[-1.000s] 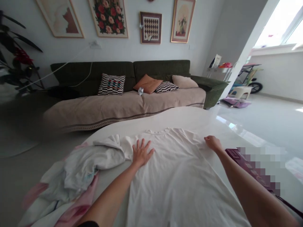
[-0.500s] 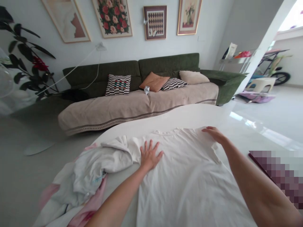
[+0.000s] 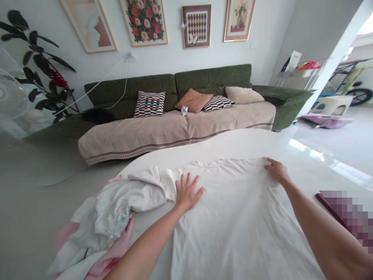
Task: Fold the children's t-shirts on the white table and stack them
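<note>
A white T-shirt (image 3: 227,217) lies spread on the white table, its neckline toward the far side. My left hand (image 3: 188,193) rests flat on its left shoulder, fingers spread and holding nothing. At the far right corner of the shirt, my right hand (image 3: 276,170) pinches the sleeve edge; the thumb is partly hidden. To the left of my left hand is a crumpled heap of light clothes (image 3: 128,196), with pink and white cloth (image 3: 109,260) beneath it.
The white table (image 3: 250,140) has a curved far edge. Beyond it stands a green sofa (image 3: 212,76) with a beige cover and several cushions. A dark red flat object (image 3: 333,208), partly pixelated, lies at the right. A leafy plant (image 3: 43,64) stands at the far left.
My right hand has moved to the right with the sleeve corner, and the shirt's right shoulder is drawn out flatter. My left hand stays pressed on the shirt. The view has shifted slightly.
</note>
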The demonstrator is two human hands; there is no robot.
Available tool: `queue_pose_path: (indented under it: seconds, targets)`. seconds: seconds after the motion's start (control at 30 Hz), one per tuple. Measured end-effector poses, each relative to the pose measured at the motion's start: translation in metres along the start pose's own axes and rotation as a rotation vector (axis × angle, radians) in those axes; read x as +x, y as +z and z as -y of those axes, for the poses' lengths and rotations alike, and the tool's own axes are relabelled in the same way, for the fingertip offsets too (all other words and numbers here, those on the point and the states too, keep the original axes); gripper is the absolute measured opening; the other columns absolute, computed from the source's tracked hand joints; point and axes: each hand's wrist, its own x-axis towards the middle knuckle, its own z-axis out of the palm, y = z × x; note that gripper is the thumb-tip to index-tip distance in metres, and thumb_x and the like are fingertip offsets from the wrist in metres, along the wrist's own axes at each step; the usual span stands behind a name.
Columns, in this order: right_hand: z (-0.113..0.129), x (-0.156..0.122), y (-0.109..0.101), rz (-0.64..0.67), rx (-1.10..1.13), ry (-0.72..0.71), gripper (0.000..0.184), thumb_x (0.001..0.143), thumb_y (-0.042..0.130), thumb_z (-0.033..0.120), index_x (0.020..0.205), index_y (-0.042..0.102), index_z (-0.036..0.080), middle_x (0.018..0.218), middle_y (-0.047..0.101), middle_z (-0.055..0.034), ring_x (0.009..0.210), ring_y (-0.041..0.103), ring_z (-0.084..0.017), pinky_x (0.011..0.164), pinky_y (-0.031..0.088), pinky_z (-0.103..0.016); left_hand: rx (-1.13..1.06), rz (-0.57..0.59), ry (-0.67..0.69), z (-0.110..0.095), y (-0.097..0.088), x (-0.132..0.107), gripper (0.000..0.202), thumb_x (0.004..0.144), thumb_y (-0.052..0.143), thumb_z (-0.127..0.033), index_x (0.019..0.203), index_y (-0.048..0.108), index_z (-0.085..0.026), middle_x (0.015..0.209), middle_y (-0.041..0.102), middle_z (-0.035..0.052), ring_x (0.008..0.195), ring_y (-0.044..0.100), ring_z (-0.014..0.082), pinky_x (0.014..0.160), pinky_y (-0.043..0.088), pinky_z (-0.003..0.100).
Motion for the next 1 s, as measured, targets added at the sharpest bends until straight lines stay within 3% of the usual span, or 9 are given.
queue_pose_path:
  seconds: [0.23, 0.3, 0.37, 0.43, 0.57, 0.67, 0.77, 0.87, 1.0]
  targets:
    - [0.031, -0.017, 0.013, -0.125, -0.195, 0.117, 0.054, 0.08, 0.041, 0.028, 0.124, 0.04, -0.004, 0.126, 0.037, -0.0327, 0.116, 0.038, -0.037, 0.086, 0.035, -0.043, -0.005, -0.006, -0.004, -0.002, -0.003, -0.001, 0.061, 0.08, 0.023, -0.065, 0.136, 0.023, -0.039, 0.146, 0.018, -0.0017, 0.133, 0.004, 0.0323, 0.102, 0.008, 0.055]
    - [0.051, -0.031, 0.024, -0.108, -0.27, -0.074, 0.052, 0.085, 0.034, 0.031, 0.128, 0.037, 0.003, 0.136, 0.028, -0.0247, 0.124, 0.029, -0.032, 0.094, 0.03, -0.043, -0.011, -0.006, -0.004, -0.002, -0.003, -0.001, 0.062, 0.08, 0.022, -0.065, 0.136, 0.023, -0.038, 0.146, 0.018, -0.0014, 0.133, 0.004, 0.0325, 0.102, 0.008, 0.055]
    - [0.065, -0.048, 0.04, 0.035, -0.354, -0.334, 0.052, 0.088, 0.026, 0.039, 0.132, 0.034, 0.013, 0.143, 0.022, -0.0143, 0.129, 0.02, -0.026, 0.1, 0.024, -0.044, -0.012, -0.005, 0.002, -0.002, -0.002, -0.001, 0.062, 0.08, 0.022, -0.065, 0.136, 0.023, -0.038, 0.146, 0.017, -0.001, 0.133, 0.004, 0.0325, 0.102, 0.008, 0.056]
    - [0.069, -0.059, 0.055, 0.196, -0.415, -0.44, 0.056, 0.087, 0.02, 0.049, 0.135, 0.029, 0.022, 0.145, 0.019, -0.0074, 0.132, 0.013, -0.024, 0.101, 0.019, -0.05, -0.009, -0.01, 0.007, -0.001, 0.0, -0.001, 0.062, 0.08, 0.021, -0.066, 0.136, 0.023, -0.039, 0.146, 0.017, -0.0007, 0.133, 0.004, 0.0326, 0.102, 0.008, 0.056]
    - [0.061, -0.059, 0.064, 0.268, -0.434, -0.292, 0.06, 0.086, 0.013, 0.055, 0.139, 0.018, 0.027, 0.146, 0.016, -0.0037, 0.133, 0.01, -0.026, 0.1, 0.017, -0.056, -0.01, -0.04, 0.018, 0.001, 0.003, 0.001, 0.063, 0.079, 0.02, -0.067, 0.135, 0.024, -0.039, 0.146, 0.018, -0.0008, 0.133, 0.005, 0.0332, 0.102, 0.008, 0.057]
    - [0.078, -0.074, 0.057, 0.206, -0.451, -0.17, 0.061, 0.087, 0.015, 0.052, 0.14, 0.016, 0.022, 0.146, 0.014, -0.0111, 0.133, 0.008, -0.03, 0.098, 0.016, -0.058, -0.019, -0.037, 0.023, 0.003, 0.004, 0.002, 0.066, 0.078, 0.019, -0.069, 0.136, 0.022, -0.038, 0.146, 0.017, -0.0007, 0.133, 0.004, 0.0336, 0.101, 0.008, 0.057]
    - [0.12, -0.142, 0.049, 0.206, -0.483, -0.233, 0.06, 0.088, 0.024, 0.044, 0.14, 0.018, 0.014, 0.145, 0.012, -0.0169, 0.133, 0.008, -0.029, 0.1, 0.017, -0.053, -0.028, -0.019, 0.015, 0.004, 0.004, 0.0, 0.069, 0.077, 0.019, -0.069, 0.137, 0.019, -0.036, 0.147, 0.015, -0.0001, 0.133, 0.002, 0.0336, 0.101, 0.007, 0.058]
    - [0.158, -0.248, 0.044, 0.492, -0.456, -0.477, 0.062, 0.083, 0.041, 0.038, 0.137, 0.027, 0.012, 0.145, 0.015, -0.0169, 0.132, 0.014, -0.029, 0.1, 0.024, -0.046, -0.044, -0.016, 0.016, 0.002, 0.004, -0.002, 0.07, 0.077, 0.019, -0.07, 0.138, 0.019, -0.035, 0.147, 0.014, 0.0007, 0.133, 0.001, 0.033, 0.102, 0.005, 0.057]
    - [0.165, -0.355, 0.041, 0.664, -0.332, -0.519, 0.069, 0.078, 0.047, 0.043, 0.138, 0.027, 0.016, 0.144, 0.015, -0.0165, 0.132, 0.011, -0.032, 0.1, 0.025, -0.047, -0.116, 0.069, 0.005, 0.001, -0.001, 0.006, 0.07, 0.075, 0.027, -0.069, 0.136, 0.026, -0.034, 0.147, 0.015, 0.0016, 0.133, 0.004, 0.0343, 0.101, 0.007, 0.058]
